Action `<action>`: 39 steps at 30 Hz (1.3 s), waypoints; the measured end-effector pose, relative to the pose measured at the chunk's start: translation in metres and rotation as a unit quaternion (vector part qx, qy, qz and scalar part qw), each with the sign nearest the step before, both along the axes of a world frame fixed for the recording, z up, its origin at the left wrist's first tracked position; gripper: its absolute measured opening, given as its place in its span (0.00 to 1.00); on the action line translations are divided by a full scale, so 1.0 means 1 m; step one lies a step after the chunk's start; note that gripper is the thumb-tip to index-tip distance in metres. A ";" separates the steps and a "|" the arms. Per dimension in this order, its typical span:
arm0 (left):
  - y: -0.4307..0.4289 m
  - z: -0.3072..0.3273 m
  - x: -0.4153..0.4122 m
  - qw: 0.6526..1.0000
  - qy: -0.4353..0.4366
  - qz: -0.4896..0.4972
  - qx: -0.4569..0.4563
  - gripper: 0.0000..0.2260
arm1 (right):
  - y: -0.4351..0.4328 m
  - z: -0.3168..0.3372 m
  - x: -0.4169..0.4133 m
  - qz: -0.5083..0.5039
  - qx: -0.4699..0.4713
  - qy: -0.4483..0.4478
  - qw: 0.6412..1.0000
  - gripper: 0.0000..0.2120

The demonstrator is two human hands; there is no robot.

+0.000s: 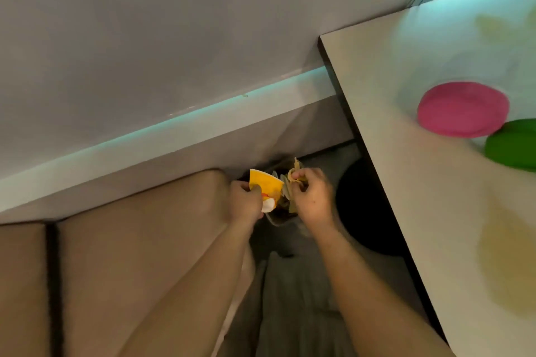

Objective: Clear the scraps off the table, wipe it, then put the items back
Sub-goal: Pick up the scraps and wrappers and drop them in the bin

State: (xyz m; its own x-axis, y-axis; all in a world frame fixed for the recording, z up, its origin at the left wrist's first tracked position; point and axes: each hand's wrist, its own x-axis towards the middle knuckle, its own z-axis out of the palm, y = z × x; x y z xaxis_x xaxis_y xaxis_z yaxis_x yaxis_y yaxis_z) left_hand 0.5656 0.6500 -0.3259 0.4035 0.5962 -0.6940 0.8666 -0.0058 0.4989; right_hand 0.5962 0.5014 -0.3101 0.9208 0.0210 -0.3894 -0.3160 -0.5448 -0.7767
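Observation:
Both of my hands are down beside the table (406, 182), over a small bin (278, 219) on the floor with dark waste inside. My left hand (245, 201) grips a yellow wrapper (265, 182) with a white and red patch. My right hand (313, 197) pinches pale yellowish peel scraps (295, 172) above the bin's mouth. On the table, at the right, lie a pink round plate (461, 109) and a green object (513, 145), both blurred.
A beige sofa cushion (116, 255) fills the lower left, against a grey wall with a pale ledge (174, 136). A dark round shape (365, 211) sits under the table's edge. Yellowish blurred patches show on the tabletop at lower right (510, 264).

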 end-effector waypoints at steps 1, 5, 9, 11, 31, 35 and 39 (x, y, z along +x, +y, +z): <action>0.001 -0.021 0.000 1.000 0.011 -0.013 0.008 0.12 | 0.003 -0.024 0.001 0.006 -0.021 -0.007 1.000 0.07; -0.003 -0.092 0.000 0.998 0.031 -0.055 0.016 0.10 | 0.010 -0.116 0.002 0.027 -0.044 -0.020 0.998 0.09; -0.010 -0.145 -0.002 0.992 0.066 -0.084 -0.070 0.23 | 0.010 -0.175 -0.001 0.175 -0.055 0.108 0.977 0.31; -0.013 -0.158 -0.007 0.988 0.069 -0.074 -0.114 0.28 | 0.012 -0.184 -0.004 0.199 -0.069 0.140 0.968 0.38; -0.041 0.166 -0.026 0.931 -0.126 -0.331 0.085 0.25 | -0.035 0.120 -0.027 0.083 0.003 0.011 0.996 0.25; -0.058 0.258 -0.044 0.908 -0.165 -0.371 0.103 0.27 | -0.057 0.217 -0.044 0.011 0.049 -0.022 0.998 0.24; -0.095 0.326 -0.065 0.893 -0.211 -0.383 0.103 0.28 | -0.107 0.288 -0.076 -0.032 0.067 -0.071 0.995 0.23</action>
